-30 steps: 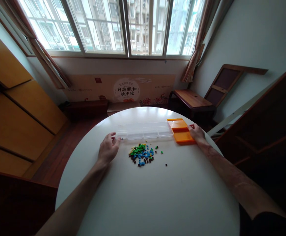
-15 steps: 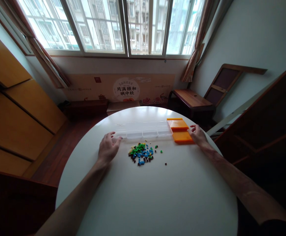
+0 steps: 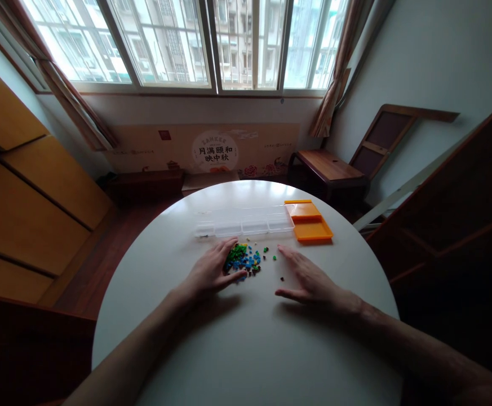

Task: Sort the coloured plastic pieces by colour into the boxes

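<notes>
A small pile of tiny green, blue and dark bricks (image 3: 244,257) lies on the round white table (image 3: 246,332). My left hand (image 3: 212,270) rests flat on the table, fingers apart, touching the left side of the pile. On the pile's right lies my right hand (image 3: 307,278), open and palm down, close to a few stray pieces (image 3: 281,278). Behind the pile sits a clear compartment tray (image 3: 246,224) with its orange lid (image 3: 309,221) at the right end. Neither hand holds anything.
A low wooden bench (image 3: 326,167) and a leaning wooden frame (image 3: 391,132) stand beyond the table on the right. Wooden cabinets (image 3: 30,186) line the left wall. A printed cardboard panel (image 3: 212,149) runs below the window.
Both hands have left the ends of the tray and lid and come in toward me, now flanking the brick pile. The tray and lid stay in place.
</notes>
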Demonstrator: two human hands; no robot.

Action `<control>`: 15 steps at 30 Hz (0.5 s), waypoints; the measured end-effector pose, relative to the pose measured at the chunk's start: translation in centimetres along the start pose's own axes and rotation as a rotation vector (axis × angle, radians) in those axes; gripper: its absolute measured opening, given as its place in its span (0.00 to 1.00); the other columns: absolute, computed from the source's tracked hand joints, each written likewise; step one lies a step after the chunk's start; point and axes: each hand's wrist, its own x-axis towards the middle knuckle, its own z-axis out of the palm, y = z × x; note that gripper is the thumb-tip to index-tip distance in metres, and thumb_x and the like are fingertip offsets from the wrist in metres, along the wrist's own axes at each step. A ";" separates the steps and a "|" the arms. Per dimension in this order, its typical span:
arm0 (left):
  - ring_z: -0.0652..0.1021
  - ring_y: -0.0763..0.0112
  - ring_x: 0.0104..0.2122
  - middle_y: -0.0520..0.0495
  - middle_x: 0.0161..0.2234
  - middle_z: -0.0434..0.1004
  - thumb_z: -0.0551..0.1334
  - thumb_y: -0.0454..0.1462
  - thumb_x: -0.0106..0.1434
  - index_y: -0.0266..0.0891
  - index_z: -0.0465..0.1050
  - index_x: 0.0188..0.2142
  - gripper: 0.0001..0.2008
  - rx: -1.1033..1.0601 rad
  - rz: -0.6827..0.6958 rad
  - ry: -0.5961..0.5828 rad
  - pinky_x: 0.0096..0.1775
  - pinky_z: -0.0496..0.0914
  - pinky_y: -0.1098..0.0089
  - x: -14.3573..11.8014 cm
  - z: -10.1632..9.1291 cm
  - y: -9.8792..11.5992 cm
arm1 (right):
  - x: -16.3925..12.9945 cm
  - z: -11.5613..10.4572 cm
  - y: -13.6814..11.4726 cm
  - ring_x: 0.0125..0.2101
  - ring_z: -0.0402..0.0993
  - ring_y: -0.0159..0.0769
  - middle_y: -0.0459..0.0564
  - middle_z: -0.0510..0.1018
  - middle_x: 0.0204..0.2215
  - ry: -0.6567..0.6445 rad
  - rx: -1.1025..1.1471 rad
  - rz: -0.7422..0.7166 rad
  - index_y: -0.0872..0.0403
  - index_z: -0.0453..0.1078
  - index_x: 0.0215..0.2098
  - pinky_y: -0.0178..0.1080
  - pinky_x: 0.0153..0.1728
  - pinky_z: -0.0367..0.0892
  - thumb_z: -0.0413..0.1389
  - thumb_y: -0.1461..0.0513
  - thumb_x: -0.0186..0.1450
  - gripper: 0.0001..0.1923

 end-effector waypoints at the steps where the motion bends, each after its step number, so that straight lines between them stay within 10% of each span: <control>1: 0.69 0.41 0.72 0.34 0.75 0.64 0.69 0.60 0.68 0.44 0.61 0.76 0.45 0.013 0.001 -0.032 0.71 0.66 0.47 0.1 0.3 0.0 | 0.5 0.5 0.0 0.76 0.57 0.66 0.66 0.56 0.79 -0.031 -0.015 0.012 0.55 0.46 0.83 0.65 0.75 0.59 0.65 0.33 0.66 0.62; 6: 0.63 0.43 0.76 0.36 0.79 0.57 0.65 0.59 0.71 0.44 0.58 0.79 0.45 0.050 0.014 -0.114 0.76 0.57 0.47 0.0 0.8 0.0 | 3.9 2.1 0.1 0.80 0.47 0.62 0.65 0.49 0.81 -0.078 -0.037 -0.012 0.56 0.43 0.84 0.62 0.79 0.51 0.61 0.28 0.65 0.67; 15: 0.78 0.47 0.64 0.39 0.67 0.76 0.61 0.55 0.76 0.47 0.70 0.70 0.29 0.076 0.004 0.034 0.65 0.73 0.50 -0.3 -1.9 -0.5 | 7.4 4.0 -1.7 0.81 0.45 0.61 0.65 0.51 0.81 -0.085 0.000 -0.075 0.56 0.42 0.84 0.61 0.79 0.50 0.60 0.27 0.64 0.68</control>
